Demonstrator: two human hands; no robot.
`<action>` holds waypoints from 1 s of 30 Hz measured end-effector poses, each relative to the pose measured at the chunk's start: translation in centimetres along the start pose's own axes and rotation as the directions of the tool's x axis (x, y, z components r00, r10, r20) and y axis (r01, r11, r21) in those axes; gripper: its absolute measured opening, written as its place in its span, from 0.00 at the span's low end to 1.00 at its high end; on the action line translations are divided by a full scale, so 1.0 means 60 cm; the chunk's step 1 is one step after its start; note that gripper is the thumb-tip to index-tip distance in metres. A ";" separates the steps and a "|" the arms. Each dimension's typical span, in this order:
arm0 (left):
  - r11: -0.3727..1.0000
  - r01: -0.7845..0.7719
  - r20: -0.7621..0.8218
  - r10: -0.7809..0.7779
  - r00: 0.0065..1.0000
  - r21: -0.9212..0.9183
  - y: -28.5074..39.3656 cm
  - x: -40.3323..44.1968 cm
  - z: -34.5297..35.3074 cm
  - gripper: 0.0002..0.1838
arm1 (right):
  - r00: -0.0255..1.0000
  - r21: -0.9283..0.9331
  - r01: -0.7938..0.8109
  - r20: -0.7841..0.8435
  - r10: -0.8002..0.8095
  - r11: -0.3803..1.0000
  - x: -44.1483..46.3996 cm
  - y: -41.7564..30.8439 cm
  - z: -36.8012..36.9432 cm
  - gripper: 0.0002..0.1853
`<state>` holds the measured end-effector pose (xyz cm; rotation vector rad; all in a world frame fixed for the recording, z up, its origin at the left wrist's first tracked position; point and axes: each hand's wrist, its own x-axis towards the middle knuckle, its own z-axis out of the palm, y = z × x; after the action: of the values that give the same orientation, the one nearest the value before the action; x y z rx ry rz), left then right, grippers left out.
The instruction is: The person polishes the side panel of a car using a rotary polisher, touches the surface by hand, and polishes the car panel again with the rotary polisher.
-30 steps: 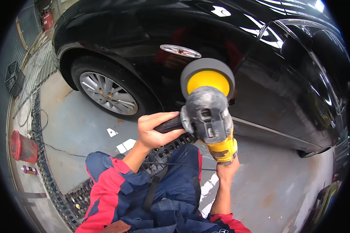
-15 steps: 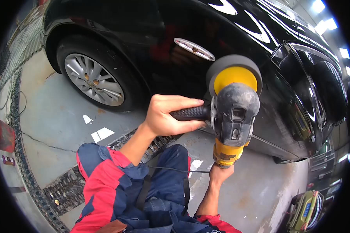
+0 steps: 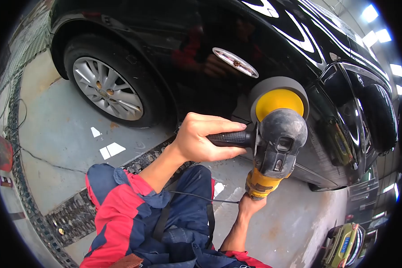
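A yellow and black car polisher (image 3: pixel 279 145) is held between both of my hands. Its grey foam pad (image 3: pixel 279 83) with a yellow backing plate lies at the black car's glossy side panel (image 3: pixel 183 53), just below the oval side marker light (image 3: pixel 235 62); whether it touches cannot be seen for certain. My left hand (image 3: pixel 204 136) wraps around the black ribbed side handle. Lower down, my right hand (image 3: pixel 252 204) grips the tool's yellow rear end, its fingers mostly hidden under it. A thin cord runs from there across my knees.
To the left is the car's front wheel (image 3: pixel 107 88) with silver spokes. A side mirror (image 3: pixel 379 114) juts out at the right. Floor grating (image 3: pixel 76 219) crosses beneath me, a red bucket (image 3: pixel 2 149) stands far left, and a greenish car (image 3: pixel 344 245) is at lower right.
Polisher and both hands sit slightly lower relative to the side marker light. The view has shifted a little, and the tool leans somewhat more to the right.
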<state>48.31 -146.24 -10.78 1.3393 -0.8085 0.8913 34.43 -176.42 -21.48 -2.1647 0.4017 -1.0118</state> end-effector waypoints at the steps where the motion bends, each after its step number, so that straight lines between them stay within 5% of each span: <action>1: 1.000 -0.003 -0.001 0.003 1.000 0.028 0.003 -0.001 -0.003 0.27 | 1.000 0.014 0.003 0.006 -0.003 1.000 0.002 -0.002 -0.002 0.16; 10: 0.968 0.030 -0.008 -0.029 1.000 0.250 0.032 -0.058 -0.066 0.25 | 0.959 0.033 0.001 0.282 -0.010 0.999 -0.015 -0.008 0.019 0.16; 12: 0.942 0.052 -0.023 -0.047 0.999 0.330 0.041 -0.077 -0.093 0.25 | 0.933 0.036 0.023 0.357 -0.035 0.999 -0.016 -0.007 0.039 0.23; 16: 0.883 0.156 -0.126 -0.111 0.986 0.442 0.048 -0.121 -0.147 0.25 | 0.915 0.161 0.097 0.373 -0.152 0.982 -0.013 -0.058 0.085 0.30; 23: 0.842 0.302 -0.232 -0.216 0.948 0.448 0.042 -0.141 -0.156 0.23 | 0.893 0.077 0.160 0.414 -0.178 0.984 -0.001 -0.047 0.093 0.31; 30: 0.938 0.029 0.054 -0.051 0.997 0.345 0.050 -0.057 -0.046 0.25 | 0.953 0.147 -0.012 0.300 -0.034 0.989 -0.003 0.027 0.064 0.27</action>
<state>44.05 -143.69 -12.69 1.6913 -0.6893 0.9944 37.28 -175.65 -24.43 -2.1431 0.1642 -0.6763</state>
